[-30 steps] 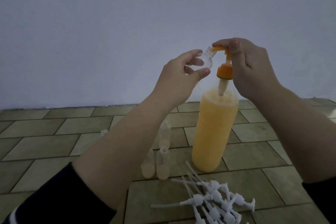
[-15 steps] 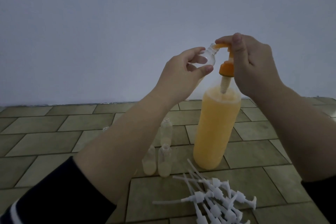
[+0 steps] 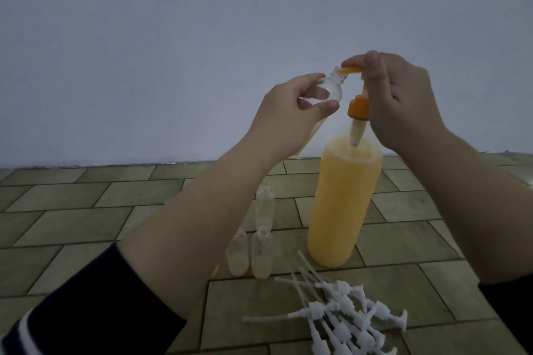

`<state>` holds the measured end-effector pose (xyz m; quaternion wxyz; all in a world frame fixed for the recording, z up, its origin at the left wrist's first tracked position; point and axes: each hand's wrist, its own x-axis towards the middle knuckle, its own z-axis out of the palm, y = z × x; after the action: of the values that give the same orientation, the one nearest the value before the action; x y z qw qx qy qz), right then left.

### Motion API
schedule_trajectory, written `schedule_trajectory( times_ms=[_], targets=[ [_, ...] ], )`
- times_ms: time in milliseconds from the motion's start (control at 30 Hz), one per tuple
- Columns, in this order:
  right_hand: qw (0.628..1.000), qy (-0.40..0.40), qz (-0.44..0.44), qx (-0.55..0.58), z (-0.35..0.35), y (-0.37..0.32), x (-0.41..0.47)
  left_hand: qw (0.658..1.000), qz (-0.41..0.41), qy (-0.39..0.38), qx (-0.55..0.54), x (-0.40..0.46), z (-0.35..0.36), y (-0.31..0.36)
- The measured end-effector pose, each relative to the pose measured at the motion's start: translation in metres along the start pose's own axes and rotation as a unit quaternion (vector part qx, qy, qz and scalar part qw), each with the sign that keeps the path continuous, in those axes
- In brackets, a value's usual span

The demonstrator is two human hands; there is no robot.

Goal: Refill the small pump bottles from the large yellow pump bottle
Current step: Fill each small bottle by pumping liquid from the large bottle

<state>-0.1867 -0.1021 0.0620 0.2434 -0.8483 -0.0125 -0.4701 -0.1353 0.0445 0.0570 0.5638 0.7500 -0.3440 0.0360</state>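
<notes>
Orange pump head point(image 3: 358, 106) (raised) is gripped by the right hand point(image 3: 403, 101); at nine o'clock, left hand point(image 3: 288, 112) fingers pinch a small clear bottle point(image 3: 131, 89) at the spout.

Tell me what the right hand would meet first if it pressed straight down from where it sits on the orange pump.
The right hand rests on the orange pump head. Going straight down, it would drive that head toward the orange collar, then probably meet the large yellow bottle; depth is unclear.
</notes>
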Motion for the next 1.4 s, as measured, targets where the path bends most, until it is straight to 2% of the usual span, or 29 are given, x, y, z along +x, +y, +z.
schedule_trajectory(
  times_ms=[133,367,633,900,1100,1400],
  targets=[
    [0.999,0.032,0.002,0.012,0.012,0.004,-0.011,1.0,-0.002,-0.004,-0.002,-0.004,0.003,-0.007],
    [1.0,-0.001,0.006,0.017,0.004,0.0,-0.005,1.0,-0.012,-0.002,0.004,-0.003,-0.001,-0.002],
    [0.999,0.034,0.004,0.027,0.013,0.004,-0.01,1.0,-0.002,-0.004,0.008,-0.005,0.001,-0.006],
    [1.0,-0.014,-0.009,0.004,0.001,-0.005,-0.002,1.0,-0.006,0.002,0.011,-0.003,-0.002,0.0],
    [0.999,0.042,0.0,0.003,0.013,0.002,-0.01,1.0,0.005,0.006,0.017,-0.004,0.004,-0.006],
    [0.999,0.004,-0.035,-0.022,0.004,-0.003,-0.002,1.0,0.012,0.012,0.026,-0.001,0.001,-0.001]
  ],
)
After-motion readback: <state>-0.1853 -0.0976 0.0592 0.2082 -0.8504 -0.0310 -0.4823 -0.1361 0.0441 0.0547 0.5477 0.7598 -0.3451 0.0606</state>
